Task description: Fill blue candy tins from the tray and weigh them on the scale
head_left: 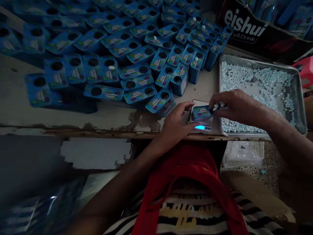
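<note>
A blue tin [202, 112] with a round hole in its top stands on a small digital scale [207, 128], whose display glows blue. My left hand [176, 120] is at the left side of the scale, thumb and fingers spread; the thumb reaches the corner by the display. My right hand [233, 103] is closed around several small white candies [220, 106] at the right end of the tin, by its hole. To the right, a metal tray [259, 133] holds many pale blue and white candies [256, 73], partly hidden by my right forearm.
Many similar blue tins [138, 94] stand in rows across the table; a few have a white candy on top. A black printed carton [246, 31] stands behind the tray. The table's worn front edge [110, 133] runs before me. A red object [306, 70] is at the far right.
</note>
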### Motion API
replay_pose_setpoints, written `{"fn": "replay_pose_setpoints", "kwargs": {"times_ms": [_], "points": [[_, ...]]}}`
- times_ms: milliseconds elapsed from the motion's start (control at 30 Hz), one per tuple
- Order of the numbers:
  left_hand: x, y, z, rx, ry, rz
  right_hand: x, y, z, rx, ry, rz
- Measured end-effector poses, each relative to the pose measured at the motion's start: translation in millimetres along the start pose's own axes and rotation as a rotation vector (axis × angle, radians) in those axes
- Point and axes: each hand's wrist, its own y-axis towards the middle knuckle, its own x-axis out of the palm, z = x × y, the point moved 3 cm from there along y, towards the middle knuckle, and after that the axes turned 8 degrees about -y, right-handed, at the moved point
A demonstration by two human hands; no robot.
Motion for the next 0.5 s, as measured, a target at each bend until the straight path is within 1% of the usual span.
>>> {"fn": "replay_pose_setpoints", "kwargs": {"times_ms": [133, 300, 400, 500], "points": [[-9.1, -1, 4, 0.010, 0.000, 0.009, -4, -1, -2, 0.017, -0.076, -0.013], [-14.4, -3, 18, 0.040, 0.008, -0.016, -3, 3, -3, 0.042, -0.100, -0.030], [-18.7, -6, 26, 0.046, 0.029, -0.011, -4, 7, -6, 0.080, -0.089, -0.029], [-24.0, -9, 31, 0.052, 0.026, 0.007, -9, 8, -10, 0.114, -0.020, 0.012]]}}
